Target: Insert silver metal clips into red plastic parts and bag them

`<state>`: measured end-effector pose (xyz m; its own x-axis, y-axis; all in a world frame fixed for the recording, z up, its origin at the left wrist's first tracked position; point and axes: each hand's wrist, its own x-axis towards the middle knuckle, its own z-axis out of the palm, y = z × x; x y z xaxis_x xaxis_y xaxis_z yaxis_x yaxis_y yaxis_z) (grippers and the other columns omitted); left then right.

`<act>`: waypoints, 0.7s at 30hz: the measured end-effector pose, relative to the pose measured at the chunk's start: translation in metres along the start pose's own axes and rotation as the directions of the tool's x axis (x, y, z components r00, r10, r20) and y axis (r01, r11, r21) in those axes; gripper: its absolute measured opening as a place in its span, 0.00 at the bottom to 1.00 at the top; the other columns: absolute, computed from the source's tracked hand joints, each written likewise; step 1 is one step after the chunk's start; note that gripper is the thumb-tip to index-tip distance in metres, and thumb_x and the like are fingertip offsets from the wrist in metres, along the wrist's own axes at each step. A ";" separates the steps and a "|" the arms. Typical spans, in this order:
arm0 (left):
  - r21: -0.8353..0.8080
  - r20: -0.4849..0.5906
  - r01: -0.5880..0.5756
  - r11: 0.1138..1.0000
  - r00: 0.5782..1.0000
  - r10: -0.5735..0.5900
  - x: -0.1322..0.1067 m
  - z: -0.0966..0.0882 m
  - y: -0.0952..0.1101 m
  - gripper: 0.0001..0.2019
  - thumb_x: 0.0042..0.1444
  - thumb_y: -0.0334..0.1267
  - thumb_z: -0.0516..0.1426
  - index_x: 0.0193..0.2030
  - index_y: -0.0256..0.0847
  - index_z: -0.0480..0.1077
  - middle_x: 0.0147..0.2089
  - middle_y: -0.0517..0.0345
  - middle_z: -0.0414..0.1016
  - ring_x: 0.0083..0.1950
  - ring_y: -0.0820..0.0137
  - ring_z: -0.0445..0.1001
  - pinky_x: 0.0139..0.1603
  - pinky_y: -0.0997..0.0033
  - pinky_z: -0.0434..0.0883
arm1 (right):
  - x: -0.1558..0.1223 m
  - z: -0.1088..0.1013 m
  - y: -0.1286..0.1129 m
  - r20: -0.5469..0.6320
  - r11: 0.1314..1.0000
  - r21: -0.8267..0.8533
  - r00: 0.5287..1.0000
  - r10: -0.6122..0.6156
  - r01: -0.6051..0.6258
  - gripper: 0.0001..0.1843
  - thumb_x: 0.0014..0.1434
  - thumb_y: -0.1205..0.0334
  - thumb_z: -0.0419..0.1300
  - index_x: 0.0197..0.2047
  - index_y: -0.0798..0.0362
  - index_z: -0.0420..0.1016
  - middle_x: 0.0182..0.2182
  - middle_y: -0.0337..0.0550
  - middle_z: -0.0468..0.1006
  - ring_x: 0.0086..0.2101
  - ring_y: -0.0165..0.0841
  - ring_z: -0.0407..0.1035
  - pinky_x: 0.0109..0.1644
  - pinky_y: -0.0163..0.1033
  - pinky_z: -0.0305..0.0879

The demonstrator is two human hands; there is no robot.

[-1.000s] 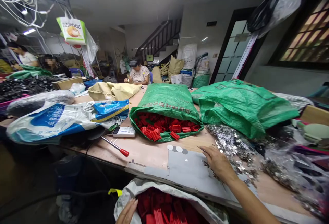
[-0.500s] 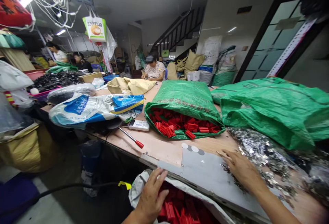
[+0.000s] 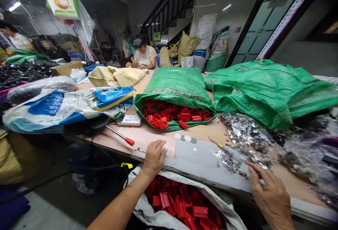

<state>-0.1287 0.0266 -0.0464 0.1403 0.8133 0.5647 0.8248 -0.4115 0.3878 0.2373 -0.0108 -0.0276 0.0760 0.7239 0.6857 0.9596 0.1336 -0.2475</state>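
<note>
L hand (image 3: 155, 156), thumb & fingers apart, empty, is over table (image 3: 151, 135) edge; R hand (image 3: 270, 193), tips nearly meeting, grip can't tell, is by metal bits (image 3: 231, 163) on grey mat (image 3: 187, 159), bits & white sack (image 3: 141, 205)'s red clips (image 3: 182, 205) prob. left, done amt unclear.

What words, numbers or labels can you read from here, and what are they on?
"22000", further zeros uncertain: hanging bag.
Red Chinese characters, too blurred: open green sack.
Chinese characters, too distorted: blue-and-white bag.
Label, too small: white device.
Markings, too faint: right-hand green bag.
</note>
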 end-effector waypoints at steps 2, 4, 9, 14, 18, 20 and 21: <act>0.009 0.008 0.008 1.000 1.000 -0.008 0.003 0.006 0.001 0.15 0.62 0.34 0.51 0.55 0.39 0.67 0.51 0.49 0.75 0.55 0.62 0.71 0.59 0.52 0.66 | -0.003 0.000 0.000 -0.017 0.997 0.017 0.997 0.079 -0.079 0.23 0.64 0.49 0.46 0.44 0.57 0.74 0.39 0.52 0.77 0.35 0.41 0.70 0.46 0.46 0.65; 0.026 0.015 0.007 1.000 1.000 -0.007 0.002 0.008 0.003 0.15 0.62 0.33 0.51 0.55 0.41 0.67 0.50 0.50 0.76 0.55 0.62 0.71 0.60 0.51 0.64 | -0.004 0.001 -0.002 -0.022 0.988 0.039 0.988 0.151 -0.150 0.22 0.64 0.50 0.47 0.44 0.58 0.75 0.40 0.53 0.77 0.36 0.41 0.70 0.46 0.46 0.65; 0.087 0.027 -0.024 0.996 0.999 0.022 -0.002 0.004 0.007 0.15 0.62 0.32 0.51 0.54 0.43 0.68 0.49 0.54 0.78 0.54 0.65 0.72 0.61 0.54 0.62 | -0.006 0.003 -0.005 -0.015 0.949 0.064 0.951 0.310 -0.309 0.22 0.64 0.51 0.48 0.46 0.58 0.75 0.40 0.54 0.77 0.38 0.42 0.70 0.46 0.45 0.65; 0.100 0.046 -0.038 0.994 0.998 0.034 -0.003 0.002 0.007 0.15 0.60 0.31 0.51 0.53 0.43 0.69 0.49 0.53 0.78 0.53 0.65 0.73 0.63 0.55 0.59 | -0.007 -0.001 -0.008 0.013 0.891 0.076 0.894 0.449 -0.448 0.24 0.63 0.49 0.49 0.49 0.58 0.75 0.43 0.56 0.77 0.39 0.45 0.71 0.46 0.46 0.64; 0.103 0.055 -0.043 0.994 0.998 0.037 -0.004 0.003 0.007 0.16 0.59 0.31 0.52 0.53 0.42 0.70 0.49 0.52 0.78 0.53 0.64 0.73 0.63 0.55 0.58 | -0.010 -0.001 -0.003 0.019 0.817 0.100 0.822 0.570 -0.568 0.25 0.61 0.46 0.50 0.50 0.55 0.76 0.43 0.52 0.78 0.40 0.46 0.72 0.45 0.48 0.64; 0.109 0.068 -0.040 0.993 0.997 0.032 -0.004 0.002 0.007 0.16 0.59 0.31 0.52 0.53 0.42 0.69 0.50 0.52 0.77 0.54 0.64 0.73 0.64 0.54 0.57 | -0.012 0.001 0.006 0.009 0.776 0.126 0.783 0.621 -0.617 0.25 0.62 0.46 0.50 0.52 0.53 0.74 0.41 0.50 0.78 0.41 0.47 0.72 0.43 0.47 0.65; 0.115 0.082 -0.036 0.993 0.996 0.027 -0.004 0.002 0.007 0.16 0.59 0.31 0.52 0.54 0.42 0.69 0.50 0.52 0.77 0.54 0.63 0.72 0.64 0.53 0.56 | -0.013 0.003 0.012 0.007 0.779 0.135 0.786 0.618 -0.613 0.25 0.62 0.46 0.50 0.53 0.54 0.73 0.40 0.49 0.78 0.40 0.47 0.72 0.41 0.47 0.65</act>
<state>-0.1224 0.0217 -0.0474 0.2070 0.8328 0.5134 0.8765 -0.3909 0.2808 0.2468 -0.0171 -0.0413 0.6507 0.6564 0.3817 0.6640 -0.2480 -0.7055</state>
